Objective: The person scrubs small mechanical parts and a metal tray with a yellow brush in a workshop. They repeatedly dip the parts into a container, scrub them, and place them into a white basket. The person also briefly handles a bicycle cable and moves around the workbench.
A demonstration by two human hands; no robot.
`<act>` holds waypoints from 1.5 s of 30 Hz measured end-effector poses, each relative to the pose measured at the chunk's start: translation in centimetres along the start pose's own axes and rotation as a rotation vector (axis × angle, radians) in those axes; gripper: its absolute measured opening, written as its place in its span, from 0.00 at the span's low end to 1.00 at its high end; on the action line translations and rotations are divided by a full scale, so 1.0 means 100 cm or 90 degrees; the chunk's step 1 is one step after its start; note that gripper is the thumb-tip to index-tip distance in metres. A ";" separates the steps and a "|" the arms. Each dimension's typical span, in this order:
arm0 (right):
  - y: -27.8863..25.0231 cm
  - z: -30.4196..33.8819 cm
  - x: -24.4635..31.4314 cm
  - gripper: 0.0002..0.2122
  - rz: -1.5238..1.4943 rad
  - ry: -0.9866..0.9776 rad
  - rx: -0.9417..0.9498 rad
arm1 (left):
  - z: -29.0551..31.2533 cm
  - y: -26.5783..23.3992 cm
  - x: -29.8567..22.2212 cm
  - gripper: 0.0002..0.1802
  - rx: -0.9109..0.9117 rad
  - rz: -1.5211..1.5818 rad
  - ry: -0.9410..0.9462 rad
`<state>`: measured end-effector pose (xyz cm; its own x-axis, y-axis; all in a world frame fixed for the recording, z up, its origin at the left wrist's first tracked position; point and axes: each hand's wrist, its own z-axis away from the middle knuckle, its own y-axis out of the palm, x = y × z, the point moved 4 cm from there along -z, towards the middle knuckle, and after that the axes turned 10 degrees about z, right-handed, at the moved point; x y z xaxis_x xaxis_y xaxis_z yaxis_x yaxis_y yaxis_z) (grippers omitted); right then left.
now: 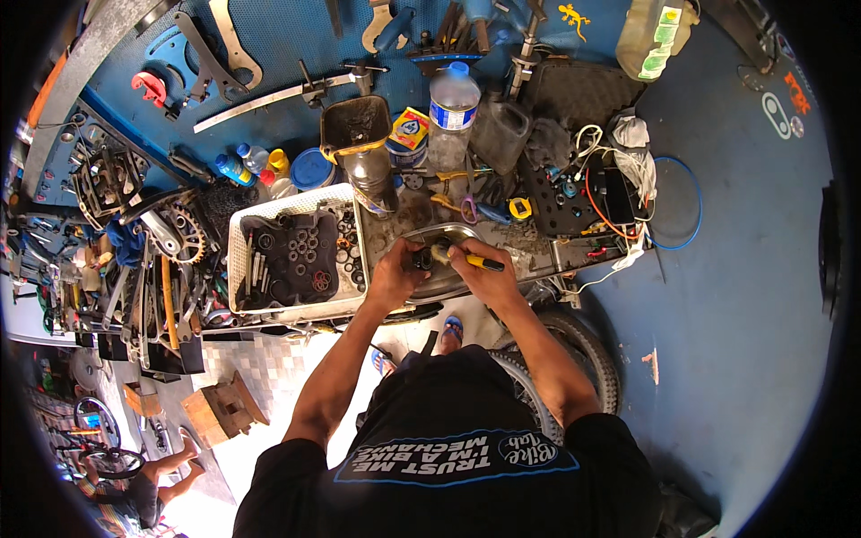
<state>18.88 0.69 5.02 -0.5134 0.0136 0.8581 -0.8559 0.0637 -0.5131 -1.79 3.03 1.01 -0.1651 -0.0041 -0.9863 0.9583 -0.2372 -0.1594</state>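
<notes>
Above a shiny metal basin (446, 288) at the bench's front edge, both my hands are closed and close together. My left hand (394, 276) grips a small dark round part (421, 259), whose exact kind I cannot make out. In my right hand (487, 280) is a brush with a yellow and black handle (485, 262). The brush's pale bristle end points left and meets or nearly meets the dark part. Left of my left hand stands a white plastic basket (296, 314) with a dark liner, holding rings, bearings and small metal parts.
Behind the basin lie purple-handled scissors (469, 210) and a yellow tape measure (519, 209). A cut-open container (357, 125), a large clear bottle (455, 103) and a dark jug (499, 133) stand farther back. Bike tyres (587, 354) are below right; another person (166, 475) is at lower left.
</notes>
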 end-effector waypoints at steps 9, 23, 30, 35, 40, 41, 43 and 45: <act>-0.003 -0.013 -0.058 0.15 -0.003 0.189 0.111 | -0.002 0.005 0.004 0.30 0.019 0.310 -0.007; -0.006 -0.011 -0.021 0.18 -0.042 0.049 0.085 | 0.002 0.005 0.010 0.30 -0.019 -0.112 0.010; 0.018 -0.006 -0.005 0.13 -0.078 0.039 0.013 | 0.003 0.011 0.001 0.29 -0.086 -0.153 0.156; 0.022 -0.004 -0.007 0.16 -0.038 0.071 0.063 | 0.004 0.006 -0.002 0.27 -0.127 -0.123 0.161; 0.028 -0.007 -0.016 0.15 -0.154 0.082 0.041 | 0.006 0.008 -0.006 0.26 -0.101 -0.083 0.157; 0.024 -0.007 -0.023 0.15 -0.055 0.109 0.088 | 0.005 0.007 -0.007 0.26 -0.104 -0.061 0.144; 0.015 -0.010 -0.034 0.17 -0.017 0.130 0.103 | 0.007 0.004 -0.006 0.27 -0.107 0.011 0.116; 0.000 -0.010 -0.038 0.20 0.090 0.100 0.069 | 0.007 0.001 -0.004 0.27 -0.093 0.014 0.066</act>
<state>20.91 1.65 1.75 -0.6205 0.1701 0.7656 -0.7818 -0.0570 -0.6209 -1.82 2.31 1.43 -0.1264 0.0936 -0.9876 0.9863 -0.0946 -0.1352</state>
